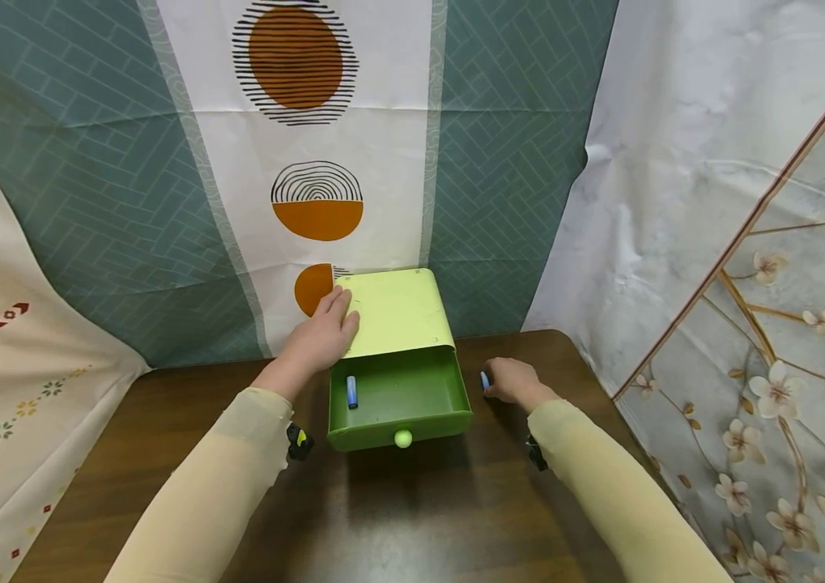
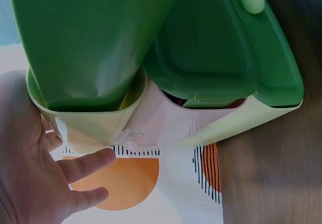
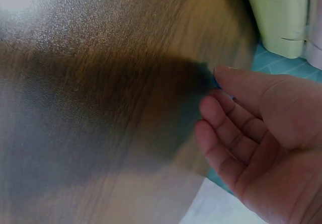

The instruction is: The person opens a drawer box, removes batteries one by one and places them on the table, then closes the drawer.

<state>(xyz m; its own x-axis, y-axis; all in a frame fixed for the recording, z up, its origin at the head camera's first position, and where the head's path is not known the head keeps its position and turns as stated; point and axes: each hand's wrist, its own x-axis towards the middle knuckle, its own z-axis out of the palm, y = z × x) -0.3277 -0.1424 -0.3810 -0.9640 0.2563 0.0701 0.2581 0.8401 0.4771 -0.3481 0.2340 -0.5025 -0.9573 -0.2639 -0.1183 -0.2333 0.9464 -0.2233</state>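
Observation:
A small drawer unit with a pale yellow-green top stands against the back wall cloth. Its green drawer is pulled out, a round knob on its front. Inside, at the left, lies a blue battery with a dark end. My left hand rests at the left edge of the unit's top, its fingers extended. To the right of the drawer, my right hand pinches a second small blue battery between thumb and fingertips, close to the table. In the right wrist view the fingers mostly hide it.
The left wrist view shows stacked sections, with a pink housing below the top one and another green drawer beneath. Dark wooden table lies under everything. Patterned cloths hang behind and at both sides.

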